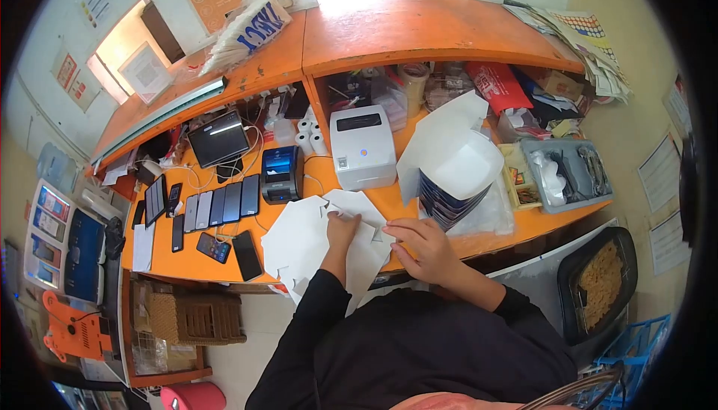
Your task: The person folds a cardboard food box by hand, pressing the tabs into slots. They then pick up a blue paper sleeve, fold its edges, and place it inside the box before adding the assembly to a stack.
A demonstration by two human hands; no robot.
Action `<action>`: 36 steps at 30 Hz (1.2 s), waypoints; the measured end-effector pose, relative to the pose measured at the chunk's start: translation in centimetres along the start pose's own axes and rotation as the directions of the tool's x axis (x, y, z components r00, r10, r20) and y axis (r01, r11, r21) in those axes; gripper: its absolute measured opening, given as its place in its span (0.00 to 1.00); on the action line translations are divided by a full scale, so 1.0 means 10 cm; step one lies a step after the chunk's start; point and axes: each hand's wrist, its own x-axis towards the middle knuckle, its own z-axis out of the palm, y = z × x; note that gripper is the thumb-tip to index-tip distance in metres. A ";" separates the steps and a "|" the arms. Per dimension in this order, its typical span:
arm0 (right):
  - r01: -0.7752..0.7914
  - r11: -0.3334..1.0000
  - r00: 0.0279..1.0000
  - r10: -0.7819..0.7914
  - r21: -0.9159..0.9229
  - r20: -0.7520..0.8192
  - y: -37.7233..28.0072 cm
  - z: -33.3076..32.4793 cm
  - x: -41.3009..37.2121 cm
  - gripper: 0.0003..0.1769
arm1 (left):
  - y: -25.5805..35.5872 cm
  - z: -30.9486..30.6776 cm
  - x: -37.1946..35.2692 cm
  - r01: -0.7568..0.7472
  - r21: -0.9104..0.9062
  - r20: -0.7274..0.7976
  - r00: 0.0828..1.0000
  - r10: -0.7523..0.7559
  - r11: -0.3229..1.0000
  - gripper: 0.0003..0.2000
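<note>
both hands work at the front edge of an orange counter (187, 260), on a cardboard sheet (357, 219), white and cut with flaps, that lies flat on top of a few more like it. the pile of sheets (295, 249) hangs a little over the counter's edge toward the person.

the left hand (342, 229) sits on the middle of the top sheet with its fingers drawn in, pinching a small flap near the sheet's upper edge. the right hand (422, 249) lies just beside it on the sheet's right corner, fingers bent and the tips pressed down on the card; whether it grips the edge or only presses on it cannot be told. both arms are in black sleeves.

just right of the hands stands a stack of folded boxes (456, 178), white inside and dark outside, nested one in another, with a white flap standing up behind them. behind the sheet stands a white printer (363, 147), and left of that a small black printer (283, 173) with paper rolls (310, 139) behind it. further left a row of phones (221, 204) lies side by side, with a tablet (218, 139) propped up behind them. a grey tray (604, 185) of odds and ends sits at the right end of the counter, and below it, off the counter, a black tray (572, 268) holds brownish food.
</note>
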 end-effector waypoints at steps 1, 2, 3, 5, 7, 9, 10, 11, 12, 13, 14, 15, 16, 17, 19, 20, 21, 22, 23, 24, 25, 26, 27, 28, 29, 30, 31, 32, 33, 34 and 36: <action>-0.018 1.000 1.000 0.018 -0.001 0.003 0.01 0.01 -0.02 0.21 | -0.02 -0.03 0.02 -0.035 0.016 -0.013 0.999 0.035 0.999 0.34; -0.035 0.999 0.999 0.035 -0.002 0.006 0.01 0.03 -0.03 0.21 | -0.05 -0.07 -0.01 0.100 -0.095 0.111 0.990 -0.090 0.990 0.34; -0.059 0.998 0.998 0.059 0.025 0.005 0.02 0.06 -0.05 0.20 | 0.22 -0.42 -0.18 0.243 -0.187 0.245 0.950 -0.195 0.952 0.33; -0.106 0.991 0.994 0.106 0.079 0.006 0.01 0.13 -0.10 0.19 | 0.37 -0.65 -0.31 0.430 -0.341 0.422 0.865 -0.272 0.836 0.30; -0.074 0.995 0.997 0.075 0.063 -0.009 0.01 0.19 -0.11 0.20 | 0.29 -0.66 -0.41 0.507 -0.495 0.492 0.833 -0.253 0.706 0.27; -0.064 0.995 0.998 0.064 0.078 -0.002 -0.03 0.24 -0.09 0.20 | 0.24 -0.69 -0.42 0.513 -0.533 0.540 0.818 -0.197 0.673 0.20; -0.068 0.993 0.998 0.067 0.096 0.012 -0.07 0.25 -0.07 0.19 | 0.22 -0.70 -0.44 0.517 -0.552 0.562 0.810 -0.166 0.654 0.17; -0.069 0.991 0.997 0.067 0.112 0.024 -0.09 0.26 -0.04 0.19 | 0.22 -0.71 -0.46 0.509 -0.562 0.545 0.821 -0.171 0.652 0.14; -0.082 0.989 0.996 0.077 0.125 0.044 -0.09 0.28 -0.05 0.20 | 0.23 -0.71 -0.49 0.500 -0.572 0.528 0.831 -0.175 0.650 0.12; -0.096 0.986 0.994 0.088 0.136 0.063 -0.07 0.32 -0.06 0.20 | 0.24 -0.73 -0.52 0.491 -0.582 0.510 0.841 -0.179 0.648 0.10; -0.110 0.983 0.992 0.099 0.146 0.083 -0.05 0.36 -0.08 0.21 | 0.23 -0.75 -0.57 0.475 -0.651 0.482 0.861 -0.160 0.592 0.08; -0.144 0.981 0.986 0.132 0.129 0.097 -0.03 0.40 -0.10 0.23 | 0.21 -0.76 -0.62 0.452 -0.716 0.452 0.881 -0.141 0.532 0.07; -0.178 0.978 0.980 0.166 0.111 0.110 0.01 0.45 -0.11 0.26 | 0.20 -0.79 -0.68 0.425 -0.775 0.420 0.899 -0.122 0.468 0.06; -0.210 0.973 0.973 0.199 0.091 0.121 0.05 0.49 -0.12 0.29 | 0.17 -0.84 -0.74 0.391 -0.803 0.383 0.917 -0.114 0.449 0.06; -0.254 0.964 0.944 0.231 0.072 0.234 0.15 0.60 -0.22 0.35 | 0.22 -1.10 -0.88 0.321 -0.854 0.307 0.946 -0.100 0.410 0.05; -0.277 0.959 0.923 0.247 0.062 0.294 0.17 0.63 -0.26 0.39 | 0.36 -1.27 -0.97 0.331 -0.872 0.307 0.944 -0.124 0.360 0.05; -0.331 0.935 0.860 0.244 0.126 0.449 0.18 0.64 -0.24 0.43 | 0.54 -1.49 -1.07 0.340 -0.888 0.308 0.940 -0.150 0.309 0.05; -0.266 0.956 0.878 0.187 0.124 0.441 0.19 0.70 -0.26 0.41 | 0.61 -1.61 -1.12 0.347 -0.902 0.309 0.934 -0.177 0.258 0.05; -0.199 0.972 0.891 0.127 0.122 0.435 0.19 0.78 -0.30 0.40 | 0.51 -1.61 -1.13 0.300 -0.932 0.286 0.953 -0.098 0.204 0.06; -0.131 0.984 0.901 0.067 0.121 0.429 0.16 0.82 -0.30 0.38 | 0.52 -1.69 -1.15 0.283 -0.936 0.272 0.959 -0.080 0.209 0.06; -0.135 0.979 0.938 0.077 0.151 0.338 0.14 0.85 -0.29 0.36 | 0.53 -1.76 -1.20 0.267 -0.939 0.259 0.964 -0.064 0.215 0.07; -0.135 0.974 0.966 0.089 0.180 0.242 0.13 0.87 -0.26 0.34 | 0.56 -1.84 -1.25 0.250 -0.943 0.246 0.968 -0.045 0.221 0.07; -0.132 0.969 0.984 0.104 0.206 0.145 0.12 0.87 -0.21 0.32 | 0.63 -1.94 -1.29 0.226 -0.955 0.223 0.974 -0.040 0.193 0.09; -0.128 0.972 0.983 0.098 0.196 0.153 0.11 0.84 -0.17 0.30 | 0.69 -2.03 -1.33 0.203 -0.968 0.198 0.979 -0.052 0.149 0.09; -0.125 0.975 0.982 0.095 0.185 0.162 0.09 0.79 -0.12 0.29 | 0.74 -2.11 -1.37 0.181 -0.978 0.175 0.982 -0.065 0.105 0.10; -0.121 0.977 0.981 0.091 0.173 0.173 0.07 0.76 -0.10 0.27 | 0.74 -2.16 -1.39 0.157 -0.986 0.152 0.985 -0.079 0.060 0.11; -0.116 0.946 0.979 0.058 0.301 0.194 0.03 0.74 -0.10 0.26 | 0.67 -2.17 -1.39 0.124 -0.990 0.120 0.991 -0.063 0.064 0.12; -0.114 0.899 0.977 0.023 0.424 0.212 -0.02 0.72 -0.10 0.25 | 0.67 -2.18 -1.41 0.093 -0.991 0.085 0.993 -0.080 0.097 0.12; -0.113 0.835 0.974 -0.014 0.538 0.226 -0.05 0.71 -0.10 0.24 | 0.71 -2.21 -1.43 0.061 -0.990 0.048 0.994 -0.096 0.129 0.12; 0.004 0.853 0.979 -0.109 0.522 0.171 -0.06 0.71 -0.07 0.23 | 0.74 -2.23 -1.46 0.029 -0.986 0.011 0.994 -0.112 0.163 0.12; 0.237 0.849 0.952 -0.301 0.472 0.064 -0.07 0.70 0.03 0.23 | 0.82 -2.27 -1.55 0.003 -0.987 -0.007 0.998 -0.059 0.163 0.13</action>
